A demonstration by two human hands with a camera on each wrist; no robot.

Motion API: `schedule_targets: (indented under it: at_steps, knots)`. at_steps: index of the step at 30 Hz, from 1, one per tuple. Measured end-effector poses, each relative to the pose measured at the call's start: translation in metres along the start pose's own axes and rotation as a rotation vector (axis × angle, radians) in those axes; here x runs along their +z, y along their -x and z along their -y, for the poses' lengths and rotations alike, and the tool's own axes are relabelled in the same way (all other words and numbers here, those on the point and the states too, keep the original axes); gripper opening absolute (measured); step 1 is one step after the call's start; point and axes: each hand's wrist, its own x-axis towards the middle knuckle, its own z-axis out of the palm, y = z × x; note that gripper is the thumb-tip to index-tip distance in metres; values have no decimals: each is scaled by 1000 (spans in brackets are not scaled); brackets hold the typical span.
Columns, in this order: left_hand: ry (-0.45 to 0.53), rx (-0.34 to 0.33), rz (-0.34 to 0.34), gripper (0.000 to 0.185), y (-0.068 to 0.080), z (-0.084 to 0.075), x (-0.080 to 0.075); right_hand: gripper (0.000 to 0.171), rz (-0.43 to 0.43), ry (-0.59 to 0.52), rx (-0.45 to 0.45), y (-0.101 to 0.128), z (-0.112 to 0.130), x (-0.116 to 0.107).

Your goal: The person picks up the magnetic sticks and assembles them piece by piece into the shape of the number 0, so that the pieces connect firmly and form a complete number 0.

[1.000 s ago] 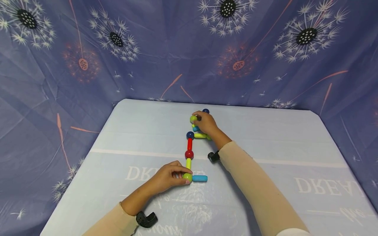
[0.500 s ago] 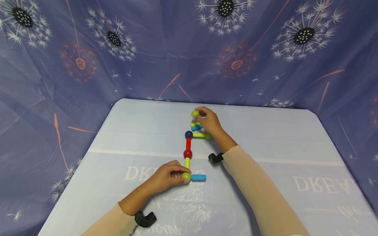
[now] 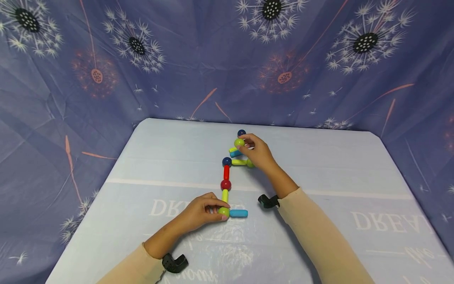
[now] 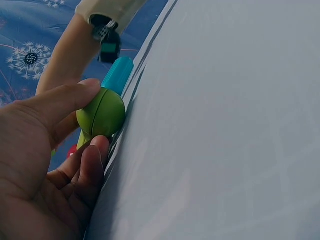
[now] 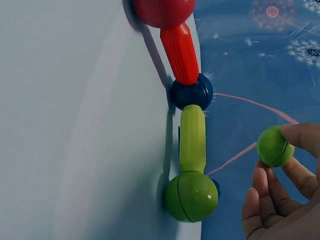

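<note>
My left hand [image 3: 203, 210] pinches the green ball [image 4: 101, 113] at the near end of a joined chain of balls and rods. A blue rod [image 3: 239, 213] sticks out to the right from that ball. Going away from me, the chain runs through a yellow-green rod [image 3: 225, 195], a red ball [image 3: 226, 185], a red rod [image 5: 180, 53] and a dark blue ball [image 5: 192, 92], then turns right along a second yellow-green rod [image 5: 192, 139] to another green ball [image 5: 191, 197]. Between thumb and fingers, my right hand [image 3: 260, 153] holds a separate green ball [image 5: 275, 146] above the table.
Behind the chain lie a loose yellow-green rod [image 3: 233, 150] and a blue rod [image 3: 235, 154], side by side and partly covered by my right hand. Farther back sits a dark blue ball [image 3: 241, 133]. A patterned cloth [image 3: 198, 59] hangs beyond the white table [image 3: 170, 150].
My right hand, holding its green ball, first moves away from the dark blue ball's side, then comes back toward me and right. My left hand keeps its hold on the near green ball.
</note>
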Motion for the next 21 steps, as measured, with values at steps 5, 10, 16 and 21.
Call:
schedule_targets:
  at_steps: [5, 10, 16, 21]
  knots:
    - [2, 1, -11, 29, 0, 1, 2, 37, 0, 12, 0, 18, -2, -6]
    - [8, -2, -18, 29, 1, -1, 3, 36, 30, 38, -12, 37, -7, -12]
    - [-7, -6, -32, 30, 1, -1, 3, 35, 78, 78, -29, 59, -15, -19]
    - [-20, -9, -50, 29, 1, -1, 3, 35, 119, 99, -30, 75, -22, -24]
